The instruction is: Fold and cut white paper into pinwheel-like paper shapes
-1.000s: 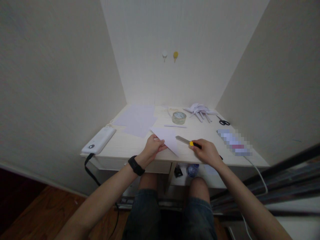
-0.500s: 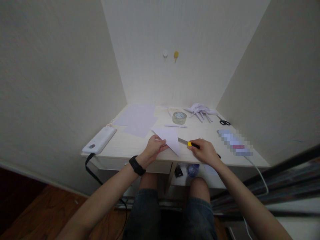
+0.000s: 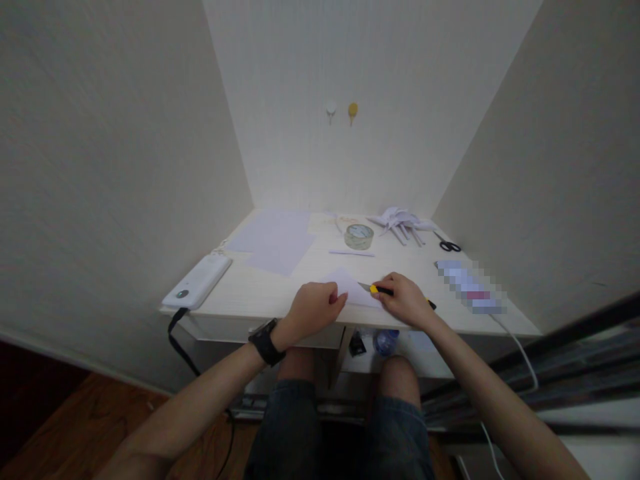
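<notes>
In the head view, my right hand [image 3: 404, 300] is closed around a yellow and black utility knife [image 3: 382, 290]. Its blade points left and lies over a small sheet of white paper [image 3: 353, 288] near the desk's front edge. My left hand [image 3: 315, 307], with a dark watch on its wrist, is at the paper's left side with its fingers curled in and the thumb toward the sheet. It partly hides the paper, and its grip on it is mostly out of sight. Behind the paper lies a thin rolled paper stick [image 3: 351, 253].
Larger white sheets [image 3: 280, 240] lie at the back left. A roll of clear tape [image 3: 359, 237], folded paper pinwheels [image 3: 400, 223] and scissors [image 3: 450, 246] are toward the back right. A white device [image 3: 199, 283] sits left; a blurred phone-like object [image 3: 470, 287] right. Walls enclose the desk.
The paper, raised and tilted before, now lies lower, flat on the desk. My left hand has turned over, knuckles up, and the knife has shifted slightly left, its blade over the sheet.
</notes>
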`<state>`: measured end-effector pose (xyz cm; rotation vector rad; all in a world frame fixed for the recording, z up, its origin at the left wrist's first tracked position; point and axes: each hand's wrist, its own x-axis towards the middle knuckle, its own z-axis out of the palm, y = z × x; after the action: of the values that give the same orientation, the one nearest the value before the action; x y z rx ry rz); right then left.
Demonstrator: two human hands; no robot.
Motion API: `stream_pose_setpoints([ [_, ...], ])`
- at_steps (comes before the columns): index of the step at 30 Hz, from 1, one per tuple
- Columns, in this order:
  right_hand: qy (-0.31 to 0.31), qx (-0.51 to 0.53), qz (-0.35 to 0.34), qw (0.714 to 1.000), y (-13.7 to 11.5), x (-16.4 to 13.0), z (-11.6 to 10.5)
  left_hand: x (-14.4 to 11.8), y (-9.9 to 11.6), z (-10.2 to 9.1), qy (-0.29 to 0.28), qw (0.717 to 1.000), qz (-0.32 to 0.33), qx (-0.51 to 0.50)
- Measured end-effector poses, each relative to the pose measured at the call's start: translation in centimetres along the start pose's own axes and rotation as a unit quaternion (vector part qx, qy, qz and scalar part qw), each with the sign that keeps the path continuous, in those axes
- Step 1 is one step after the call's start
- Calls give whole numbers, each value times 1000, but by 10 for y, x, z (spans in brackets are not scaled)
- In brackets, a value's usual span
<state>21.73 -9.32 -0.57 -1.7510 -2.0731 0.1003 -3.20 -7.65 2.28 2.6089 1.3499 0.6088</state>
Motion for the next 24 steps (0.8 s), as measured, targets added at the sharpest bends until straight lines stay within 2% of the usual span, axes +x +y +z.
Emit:
stream_pose_setpoints([
  [2, -4, -3, -11, 1000, 1, 1, 0, 6, 2, 6, -7, 995, 98, 35],
  [4, -6, 0, -19, 1000, 2, 1, 1, 15, -2, 14, -21, 977, 204, 60],
  [5, -6, 3, -21, 1000, 3, 2, 2, 20, -6, 19, -29, 971, 225, 75],
  [11, -14, 34, -53, 998, 11, 1, 1, 32, -25, 39, -90, 973, 170, 125],
  [16, -38, 67, -62, 995, 22, -6, -6, 29, -23, 39, -83, 977, 147, 133],
  [24, -28, 90, -77, 993, 33, -23, -9, 29, -23, 43, -64, 978, 149, 131],
])
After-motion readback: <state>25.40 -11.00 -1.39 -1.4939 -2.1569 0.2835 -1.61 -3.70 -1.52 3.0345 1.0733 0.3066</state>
